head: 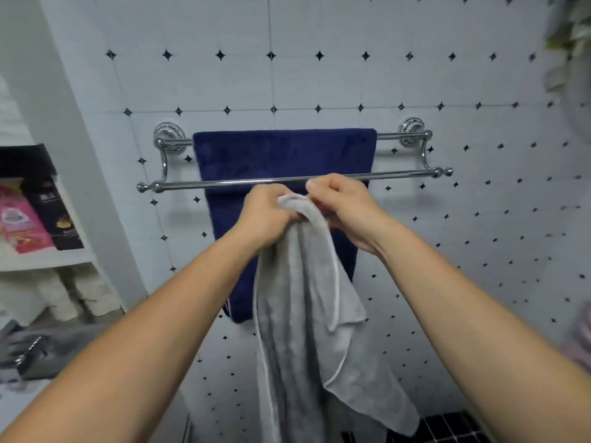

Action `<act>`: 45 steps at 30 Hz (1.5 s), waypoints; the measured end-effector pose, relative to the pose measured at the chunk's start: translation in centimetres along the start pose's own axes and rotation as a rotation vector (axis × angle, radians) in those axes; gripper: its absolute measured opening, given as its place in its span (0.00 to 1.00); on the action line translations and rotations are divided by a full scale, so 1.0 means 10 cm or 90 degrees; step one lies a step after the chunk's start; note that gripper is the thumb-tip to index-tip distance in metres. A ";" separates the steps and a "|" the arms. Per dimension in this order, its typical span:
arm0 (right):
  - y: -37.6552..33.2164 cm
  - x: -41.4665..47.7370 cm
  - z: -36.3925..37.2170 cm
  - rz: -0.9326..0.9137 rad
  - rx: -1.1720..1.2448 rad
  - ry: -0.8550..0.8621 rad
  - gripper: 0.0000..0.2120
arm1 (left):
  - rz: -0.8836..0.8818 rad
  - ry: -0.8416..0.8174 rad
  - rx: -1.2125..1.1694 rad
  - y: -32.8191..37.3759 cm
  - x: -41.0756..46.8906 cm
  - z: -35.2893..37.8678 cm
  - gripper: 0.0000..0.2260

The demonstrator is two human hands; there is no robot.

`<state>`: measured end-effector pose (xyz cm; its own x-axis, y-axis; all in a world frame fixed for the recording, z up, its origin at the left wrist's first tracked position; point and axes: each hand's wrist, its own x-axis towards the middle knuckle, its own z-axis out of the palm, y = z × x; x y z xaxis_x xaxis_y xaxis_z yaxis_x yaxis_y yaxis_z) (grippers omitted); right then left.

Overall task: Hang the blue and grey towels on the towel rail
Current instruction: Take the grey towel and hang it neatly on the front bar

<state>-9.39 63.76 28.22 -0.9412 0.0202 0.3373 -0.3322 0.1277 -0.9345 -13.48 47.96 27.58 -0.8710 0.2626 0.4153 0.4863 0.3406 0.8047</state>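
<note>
A chrome double towel rail (pixel 224 183) is fixed to the tiled wall. The dark blue towel (pixel 281 155) hangs spread over its back bar. Just below the front bar, my left hand (pixel 263 219) and my right hand (pixel 343 207) both grip the top edge of the grey towel (pixel 300 330). The grey towel hangs bunched from my hands, down in front of the blue towel. The front bar carries no towel.
White shelves (pixel 48 259) at the left hold a pink packet (pixel 19 219), a dark box (pixel 57 215) and rolled white items below. A grey cloth lies on a surface at the lower left. Dark floor tiles (pixel 447 426) show at the bottom right.
</note>
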 end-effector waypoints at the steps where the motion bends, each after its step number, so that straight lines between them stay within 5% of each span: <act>1: 0.05 -0.05 -0.10 0.009 -0.036 -0.010 0.17 | -0.014 0.036 -0.021 0.00 0.06 0.01 0.01; 5: 0.50 -0.28 -0.31 0.072 -0.188 -0.052 0.27 | -0.082 0.119 -0.061 0.01 0.23 0.04 0.04; 10: 0.85 -0.37 -0.21 0.036 -0.308 -0.006 0.14 | -0.106 0.118 -0.087 0.03 0.28 0.13 0.04; 12: 0.86 -0.29 -0.22 0.040 -0.262 0.082 0.05 | -0.095 0.115 -0.086 0.01 0.27 0.12 0.04; 15: 0.74 -0.16 -0.33 0.078 -0.108 0.159 0.04 | -0.082 0.102 -0.052 -0.12 0.23 0.01 0.02; 20: 0.32 0.04 -0.20 0.000 -0.034 0.160 0.09 | -0.057 -0.015 0.106 -0.29 0.06 -0.01 0.11; 23: 0.18 0.13 0.00 -0.048 -0.108 0.095 0.06 | 0.013 -0.170 -0.052 -0.22 -0.01 0.00 0.27; 25: 0.16 0.16 0.13 -0.058 -0.100 0.061 0.02 | 0.044 -0.208 -0.144 -0.14 0.00 -0.02 0.27; 29: 0.13 0.14 0.22 -0.046 -0.006 0.090 0.13 | 0.054 -0.096 -0.063 -0.07 0.02 -0.08 0.11; 33: 0.40 -0.03 0.27 0.018 -0.047 -0.041 0.27 | 0.045 0.034 -0.116 0.01 0.14 -0.20 0.08; 38: 1.09 -0.30 0.39 0.140 -0.251 -0.026 0.03 | 0.084 0.047 -0.140 0.20 0.25 -0.44 0.09; 45: 1.93 -0.77 -0.06 0.319 -0.401 0.053 0.10 | 0.076 0.164 -0.184 0.10 0.29 -0.98 0.09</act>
<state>-8.52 66.66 7.66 -0.9530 0.2937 -0.0737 0.2481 0.6181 -0.7459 -16.24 40.21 33.76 -0.8164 0.0382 0.5762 0.5774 0.0436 0.8153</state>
